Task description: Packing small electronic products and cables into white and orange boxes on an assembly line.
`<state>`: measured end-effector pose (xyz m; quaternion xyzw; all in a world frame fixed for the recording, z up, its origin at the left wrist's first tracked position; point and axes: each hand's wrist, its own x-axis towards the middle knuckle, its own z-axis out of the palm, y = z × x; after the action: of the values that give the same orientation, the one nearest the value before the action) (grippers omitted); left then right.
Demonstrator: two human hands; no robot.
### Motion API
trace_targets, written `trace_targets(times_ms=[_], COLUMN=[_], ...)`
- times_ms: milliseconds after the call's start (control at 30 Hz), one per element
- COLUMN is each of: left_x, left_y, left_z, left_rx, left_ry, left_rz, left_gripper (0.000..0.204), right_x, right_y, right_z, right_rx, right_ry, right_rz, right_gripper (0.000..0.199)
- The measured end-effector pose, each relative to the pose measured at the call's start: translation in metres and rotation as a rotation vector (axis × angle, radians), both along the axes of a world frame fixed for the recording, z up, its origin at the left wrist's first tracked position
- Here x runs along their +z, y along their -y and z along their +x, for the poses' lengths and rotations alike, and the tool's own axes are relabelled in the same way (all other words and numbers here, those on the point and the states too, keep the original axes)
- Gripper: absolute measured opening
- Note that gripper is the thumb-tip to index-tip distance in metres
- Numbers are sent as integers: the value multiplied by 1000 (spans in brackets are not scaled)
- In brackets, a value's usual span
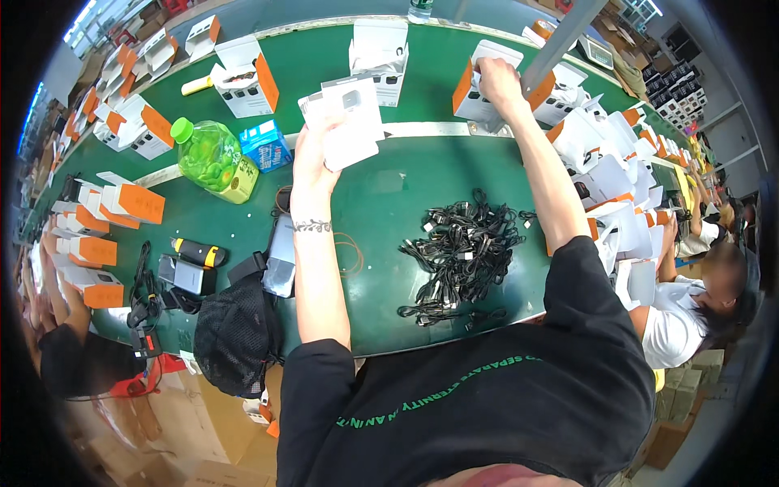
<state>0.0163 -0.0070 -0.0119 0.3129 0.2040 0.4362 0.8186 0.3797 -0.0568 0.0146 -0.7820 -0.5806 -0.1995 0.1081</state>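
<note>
My left hand [315,154] is closed on a fanned stack of white printed cards [355,146], held up over the green table. A small picture of a device shows on the top one. Farther right, my right hand [498,79] reaches into the top of an open white and orange box [472,101]. Its fingers are curled and partly hidden at the opening, so what they grip is not visible. Another open box [378,61] stands between the hands, with white wrapping inside. Below them lies a tangled heap of black cables [464,260].
Left of my left arm are a green-capped bottle [213,158], a blue carton [265,146], a black mesh bag [235,337] and a yellow-black tool [199,252]. Open boxes [604,174] crowd the right side. A grey post [560,47] rises behind my right hand. People sit on both sides.
</note>
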Motion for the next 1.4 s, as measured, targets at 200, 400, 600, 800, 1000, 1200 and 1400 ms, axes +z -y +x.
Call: trace_targets(times_ms=[200,400,600,800,1000,1200,1400], left_x=[-14,-14,-15,-5,-8,-12,-13], left_y=[-6,-12,-5,-3,-1,5,0], left_z=[1,1,-2,-7,4,12,10], left_rx=[21,38,49,78,55,61,16], left_ry=[6,2,-18,-18,-50,-60,-62], left_rz=[1,-3,-26,1,-22,-7,-10], left_gripper=[36,36,37,40,42,40,41], right_x=[5,12,7,17,43,63,36], right_y=[-1,-23,-52,-47,-20,-23,-29], right_z=[-8,0,-42,-20,18,-3,22], right_rx=[-154,74,301,208,-31,-251,-301], right_ry=[-64,-264,-462,-123,2,348,427], right_rz=[56,-34,-51,-149,-397,-268,-315], right_gripper=[21,21,23,24,21,19,12])
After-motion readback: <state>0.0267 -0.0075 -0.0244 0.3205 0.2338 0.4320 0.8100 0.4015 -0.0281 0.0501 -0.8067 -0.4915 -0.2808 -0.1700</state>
